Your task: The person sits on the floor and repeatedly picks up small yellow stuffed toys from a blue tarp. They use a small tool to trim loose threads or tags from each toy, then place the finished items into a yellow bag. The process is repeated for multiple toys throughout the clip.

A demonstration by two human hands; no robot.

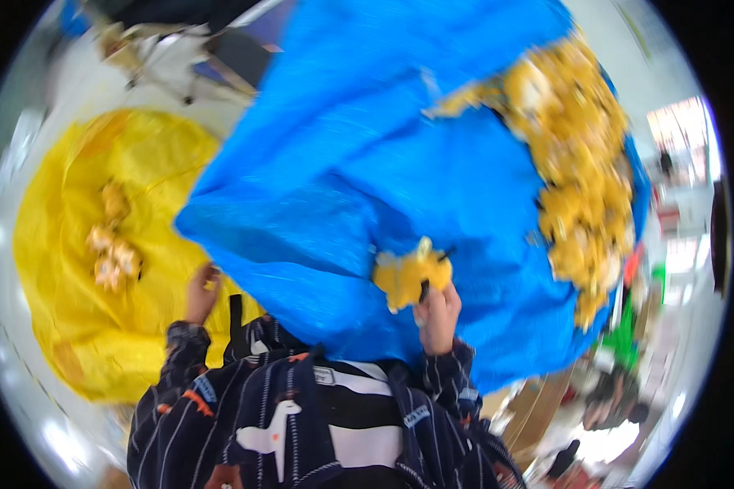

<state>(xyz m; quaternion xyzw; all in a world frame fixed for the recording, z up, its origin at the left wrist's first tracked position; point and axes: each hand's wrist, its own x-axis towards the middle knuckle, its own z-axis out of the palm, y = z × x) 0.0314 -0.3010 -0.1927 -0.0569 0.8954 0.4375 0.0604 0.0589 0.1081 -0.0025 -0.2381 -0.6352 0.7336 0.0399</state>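
Observation:
My right hand [439, 316] pinches the lower right edge of a yellow plush piece [412, 277] with pale and dark details. The piece is held over a wide blue plastic sheet [318, 196] in front of me. My left hand [202, 295] is beside the sheet's left edge, over a yellow plastic cover [65, 326]. Its fingers are loosely curled, with a yellow gap showing between them, and I see nothing held. On the right part of the blue sheet lies a big heap of similar yellow plush pieces [583, 163].
Several small plush pieces [116, 265], orange-yellow and whitish, lie on the yellow cover at the left. A dark chair [240, 57] stands at the far left. Cardboard [538, 407] and a green bag [624, 338] are at the right, with a person [612, 399] beyond.

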